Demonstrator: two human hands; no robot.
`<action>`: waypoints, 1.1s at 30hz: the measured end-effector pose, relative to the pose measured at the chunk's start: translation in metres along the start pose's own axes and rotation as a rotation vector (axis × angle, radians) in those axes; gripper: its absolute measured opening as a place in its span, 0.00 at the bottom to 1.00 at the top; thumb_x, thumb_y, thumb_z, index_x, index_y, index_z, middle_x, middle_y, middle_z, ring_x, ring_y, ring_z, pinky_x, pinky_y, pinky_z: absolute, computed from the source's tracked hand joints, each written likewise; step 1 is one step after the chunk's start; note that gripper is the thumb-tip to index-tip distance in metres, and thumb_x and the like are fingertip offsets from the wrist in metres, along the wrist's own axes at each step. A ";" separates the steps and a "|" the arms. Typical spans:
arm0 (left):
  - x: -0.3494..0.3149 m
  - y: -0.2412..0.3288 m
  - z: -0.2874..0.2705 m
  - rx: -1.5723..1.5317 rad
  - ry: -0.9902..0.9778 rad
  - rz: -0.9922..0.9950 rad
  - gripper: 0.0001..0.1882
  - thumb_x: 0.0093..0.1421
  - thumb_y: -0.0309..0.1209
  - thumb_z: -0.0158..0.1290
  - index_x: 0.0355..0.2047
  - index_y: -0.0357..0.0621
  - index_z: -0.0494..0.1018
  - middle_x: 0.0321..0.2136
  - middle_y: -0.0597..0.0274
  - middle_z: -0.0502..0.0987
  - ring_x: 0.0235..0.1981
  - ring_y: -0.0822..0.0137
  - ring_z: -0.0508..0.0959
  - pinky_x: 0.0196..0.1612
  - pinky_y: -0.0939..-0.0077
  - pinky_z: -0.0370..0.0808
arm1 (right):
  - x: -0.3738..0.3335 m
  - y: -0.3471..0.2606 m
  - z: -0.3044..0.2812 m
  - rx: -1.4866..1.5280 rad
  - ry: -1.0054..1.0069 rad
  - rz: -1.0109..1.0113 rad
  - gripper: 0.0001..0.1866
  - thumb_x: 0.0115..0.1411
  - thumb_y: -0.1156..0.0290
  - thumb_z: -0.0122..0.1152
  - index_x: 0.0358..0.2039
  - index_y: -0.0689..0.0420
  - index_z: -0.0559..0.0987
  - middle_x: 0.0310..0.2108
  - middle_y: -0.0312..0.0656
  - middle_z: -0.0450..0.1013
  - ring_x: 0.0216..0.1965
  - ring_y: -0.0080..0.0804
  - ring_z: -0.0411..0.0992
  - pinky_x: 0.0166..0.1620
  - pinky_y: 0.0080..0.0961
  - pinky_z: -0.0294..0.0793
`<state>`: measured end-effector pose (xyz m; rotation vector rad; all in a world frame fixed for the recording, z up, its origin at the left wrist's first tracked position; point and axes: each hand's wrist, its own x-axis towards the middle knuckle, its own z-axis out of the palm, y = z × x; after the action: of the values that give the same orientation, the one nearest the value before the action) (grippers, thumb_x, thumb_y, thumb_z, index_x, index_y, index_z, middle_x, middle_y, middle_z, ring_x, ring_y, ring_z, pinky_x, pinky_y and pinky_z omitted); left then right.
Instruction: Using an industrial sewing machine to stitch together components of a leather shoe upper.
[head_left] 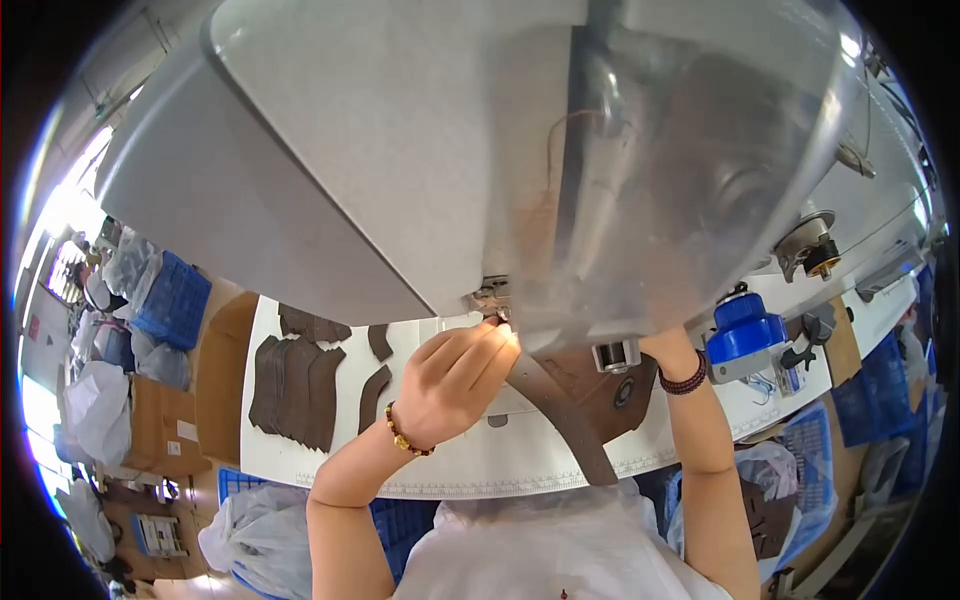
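Observation:
My left hand (455, 378) is closed in a pinch right at the needle area (490, 297) of a large grey sewing machine (350, 120). Whatever lies between its fingertips is too small to make out. Beside that hand a curved dark brown strip (565, 415) slants across the white table toward its front edge. It partly overlaps a wider brown piece (620, 400) with a dark round mark. My right hand (668, 345) reaches up behind the machine's head and clear cover, near a metal cylinder (616, 356); its fingers are hidden.
Stacked dark brown cut pieces (295, 390) lie on the table's (470, 465) left side, with smaller curved pieces (375, 390) nearby. A blue-topped device (745, 335) stands at the right. Blue crates (172, 305) and plastic-bagged goods (262, 530) surround the table.

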<state>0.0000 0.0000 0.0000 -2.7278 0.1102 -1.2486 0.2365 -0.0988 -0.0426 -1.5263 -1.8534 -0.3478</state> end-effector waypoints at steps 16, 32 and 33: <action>0.006 0.006 0.006 -0.027 -0.026 -0.042 0.14 0.39 0.19 0.55 0.31 0.36 0.73 0.27 0.62 0.70 0.26 0.67 0.75 0.27 0.78 0.75 | 0.004 0.007 -0.007 0.189 -0.016 0.211 0.13 0.51 0.61 0.57 0.28 0.58 0.75 0.29 0.44 0.72 0.32 0.43 0.69 0.36 0.35 0.67; 0.007 0.020 0.014 0.037 0.029 -0.316 0.11 0.40 0.22 0.56 0.28 0.37 0.74 0.22 0.59 0.72 0.26 0.64 0.76 0.26 0.75 0.71 | -0.016 -0.041 -0.034 -0.034 0.056 0.163 0.21 0.53 0.61 0.58 0.47 0.54 0.72 0.51 0.45 0.65 0.52 0.51 0.60 0.52 0.49 0.58; 0.010 0.019 0.012 0.035 0.031 -0.315 0.11 0.40 0.22 0.56 0.28 0.37 0.74 0.22 0.59 0.72 0.26 0.64 0.76 0.26 0.75 0.71 | -0.030 -0.051 -0.034 -0.037 0.057 0.163 0.21 0.53 0.61 0.58 0.47 0.54 0.72 0.51 0.45 0.65 0.52 0.51 0.60 0.52 0.49 0.58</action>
<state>0.0149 -0.0189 -0.0032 -2.7725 -0.3475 -1.3514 0.2023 -0.1557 -0.0272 -1.6630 -1.6745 -0.3467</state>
